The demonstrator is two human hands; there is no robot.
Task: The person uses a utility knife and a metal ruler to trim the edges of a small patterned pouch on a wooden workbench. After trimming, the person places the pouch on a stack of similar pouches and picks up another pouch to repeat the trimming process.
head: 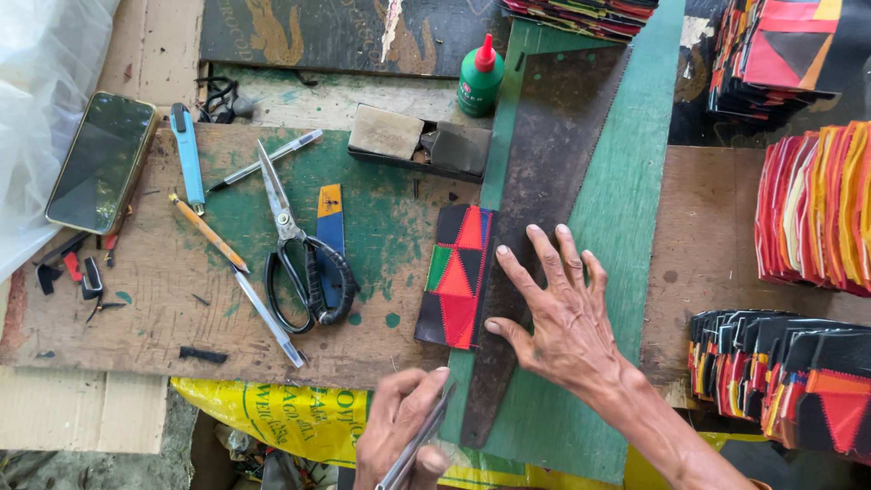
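My right hand [561,313] lies flat, fingers spread, pressing a dark rusty saw blade [553,154] down on a green board [626,209]. The blade's left edge lies along a black patchwork piece [455,277] with red and green triangles. The piece straddles the green board and the worn wooden worktop [163,290]. Near the bottom edge my left hand [395,431] grips a thin metal cutting tool [422,436], its tip pointing up toward the lower end of the saw blade.
Black-handled scissors [304,263], a pencil [207,231], a pen [263,161], a blue utility knife [188,154], a thin metal knife [268,318] and a phone [102,161] lie left. A green glue bottle [479,80] stands behind. Stacks of patchwork pieces [812,209] fill the right side.
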